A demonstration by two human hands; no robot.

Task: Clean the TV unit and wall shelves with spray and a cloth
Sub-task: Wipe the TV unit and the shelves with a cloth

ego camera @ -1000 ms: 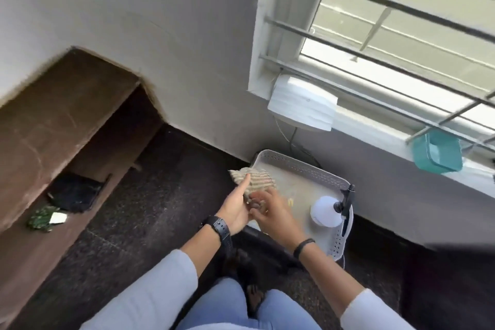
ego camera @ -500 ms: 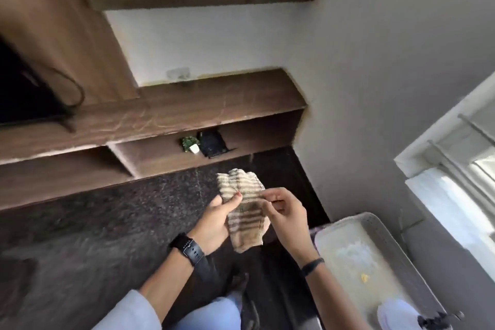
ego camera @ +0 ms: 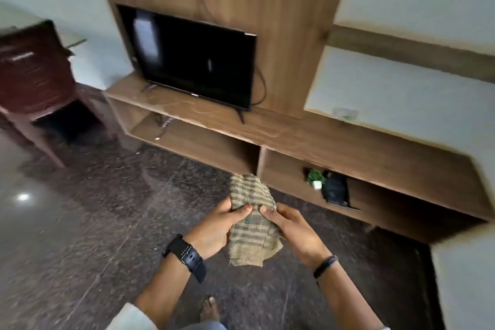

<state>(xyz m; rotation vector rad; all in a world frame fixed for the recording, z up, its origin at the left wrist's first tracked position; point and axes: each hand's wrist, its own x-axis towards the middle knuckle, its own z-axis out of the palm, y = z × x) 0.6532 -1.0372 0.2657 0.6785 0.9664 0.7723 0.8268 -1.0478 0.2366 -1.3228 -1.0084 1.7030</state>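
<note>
Both hands, left hand point(ego camera: 214, 225) and right hand point(ego camera: 292, 228), pinch the striped cloth point(ego camera: 251, 222) between them; soft, light, floppy (best bunched mid-fold), TV unit point(ego camera: 321, 139) ahead.

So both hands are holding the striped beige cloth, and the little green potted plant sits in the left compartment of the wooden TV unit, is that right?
Not quite. Both hands, left hand and right hand, do hold the striped beige cloth, but the head view shows the little green potted plant in the right compartment of the wooden TV unit.
</note>
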